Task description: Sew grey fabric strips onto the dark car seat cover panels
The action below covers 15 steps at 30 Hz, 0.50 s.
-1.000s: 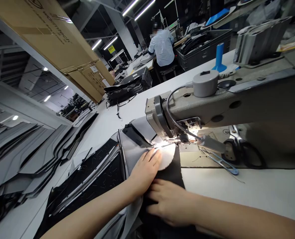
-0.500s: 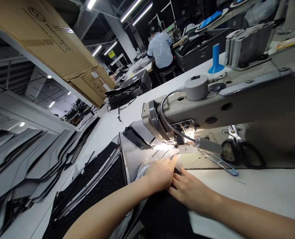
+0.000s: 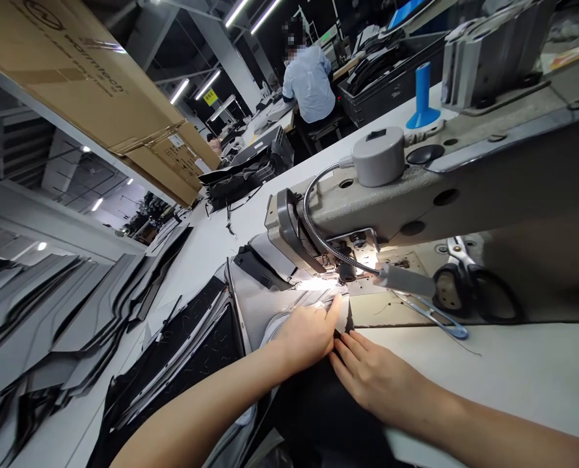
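A grey and black fabric piece (image 3: 260,292) lies under the sewing machine's head (image 3: 313,227), its seam lit by a small lamp (image 3: 406,281). My left hand (image 3: 306,335) bears down on the grey side just in front of the presser foot, with the index finger stretched toward it and the other fingers curled into the cloth. Close beside it, my right hand (image 3: 375,370) pinches the black edge of the same piece, fingers together. Black cloth (image 3: 313,416) hangs below both hands toward my lap. The needle's tip is lost in the glare.
Scissors (image 3: 458,279) and blue thread snips (image 3: 438,316) lie on the machine bed to the right. Stacked grey panels (image 3: 89,305) fill the left side. A cardboard box (image 3: 99,84) stands behind. A person in a light blue shirt (image 3: 309,84) sits farther back.
The view has shifted slightly. My right hand has moved a little down from the machine, and more of the black edge shows between the hands. Both hands stay on the fabric.
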{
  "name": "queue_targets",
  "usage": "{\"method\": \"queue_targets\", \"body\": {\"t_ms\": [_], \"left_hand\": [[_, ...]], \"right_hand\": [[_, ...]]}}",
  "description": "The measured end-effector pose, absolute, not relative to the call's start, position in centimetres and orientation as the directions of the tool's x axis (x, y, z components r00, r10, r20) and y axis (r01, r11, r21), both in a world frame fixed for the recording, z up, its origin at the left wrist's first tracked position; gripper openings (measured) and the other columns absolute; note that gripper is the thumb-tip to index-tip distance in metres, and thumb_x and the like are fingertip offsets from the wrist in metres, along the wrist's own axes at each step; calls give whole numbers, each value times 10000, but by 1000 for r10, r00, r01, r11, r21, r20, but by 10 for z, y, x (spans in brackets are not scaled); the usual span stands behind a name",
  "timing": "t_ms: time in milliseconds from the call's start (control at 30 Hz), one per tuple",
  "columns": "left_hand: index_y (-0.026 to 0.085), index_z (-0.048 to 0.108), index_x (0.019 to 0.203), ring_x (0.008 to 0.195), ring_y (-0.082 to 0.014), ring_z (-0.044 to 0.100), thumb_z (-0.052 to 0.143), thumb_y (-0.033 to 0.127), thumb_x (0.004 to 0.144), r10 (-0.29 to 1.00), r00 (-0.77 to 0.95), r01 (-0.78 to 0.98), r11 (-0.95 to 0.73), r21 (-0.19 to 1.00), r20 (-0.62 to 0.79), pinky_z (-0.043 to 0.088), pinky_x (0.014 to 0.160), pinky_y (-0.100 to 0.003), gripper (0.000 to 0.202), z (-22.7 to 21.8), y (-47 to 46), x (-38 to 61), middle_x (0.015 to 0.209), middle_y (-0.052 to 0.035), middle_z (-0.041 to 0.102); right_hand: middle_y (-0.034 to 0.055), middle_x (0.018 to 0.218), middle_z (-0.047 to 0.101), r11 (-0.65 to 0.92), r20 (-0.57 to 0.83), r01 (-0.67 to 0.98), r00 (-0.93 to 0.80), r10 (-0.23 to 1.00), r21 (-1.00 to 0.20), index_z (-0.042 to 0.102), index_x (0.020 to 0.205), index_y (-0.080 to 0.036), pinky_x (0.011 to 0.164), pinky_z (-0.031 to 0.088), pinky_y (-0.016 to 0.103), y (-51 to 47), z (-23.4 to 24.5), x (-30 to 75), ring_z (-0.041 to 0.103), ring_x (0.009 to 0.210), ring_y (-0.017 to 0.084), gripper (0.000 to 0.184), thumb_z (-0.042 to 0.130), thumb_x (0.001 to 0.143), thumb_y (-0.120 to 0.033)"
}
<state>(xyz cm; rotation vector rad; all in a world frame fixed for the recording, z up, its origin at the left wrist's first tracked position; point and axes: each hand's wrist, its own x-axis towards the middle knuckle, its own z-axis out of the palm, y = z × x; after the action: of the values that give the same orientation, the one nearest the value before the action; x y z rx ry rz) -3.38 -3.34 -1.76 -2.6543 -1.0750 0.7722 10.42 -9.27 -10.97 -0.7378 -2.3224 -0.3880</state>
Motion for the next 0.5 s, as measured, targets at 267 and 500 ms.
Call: {"method": "queue_targets", "body": {"t_ms": [267, 500], "left_hand": [[60, 290, 1401, 761, -235, 636, 428, 134, 820, 694, 624, 642, -717, -271, -358, 497, 611, -323, 602, -23, -41, -34, 855, -101, 663], [134, 293, 1412, 747, -272, 661, 530, 195, 678, 738, 446, 826, -557, -85, -507, 499, 611, -338, 774, -6, -22, -19, 806, -71, 691]], "right_hand": [[193, 1001, 675, 802, 680, 595, -611, 406, 56, 626, 1024, -35, 847, 466, 424, -93, -107, 108, 632, 917, 294, 320, 462, 760, -112], [148, 927, 657, 839, 608, 538, -638, 473, -88, 618, 1035, -66, 756, 484, 392, -91, -103, 111, 602, 844, 253, 302, 463, 776, -71]]}}
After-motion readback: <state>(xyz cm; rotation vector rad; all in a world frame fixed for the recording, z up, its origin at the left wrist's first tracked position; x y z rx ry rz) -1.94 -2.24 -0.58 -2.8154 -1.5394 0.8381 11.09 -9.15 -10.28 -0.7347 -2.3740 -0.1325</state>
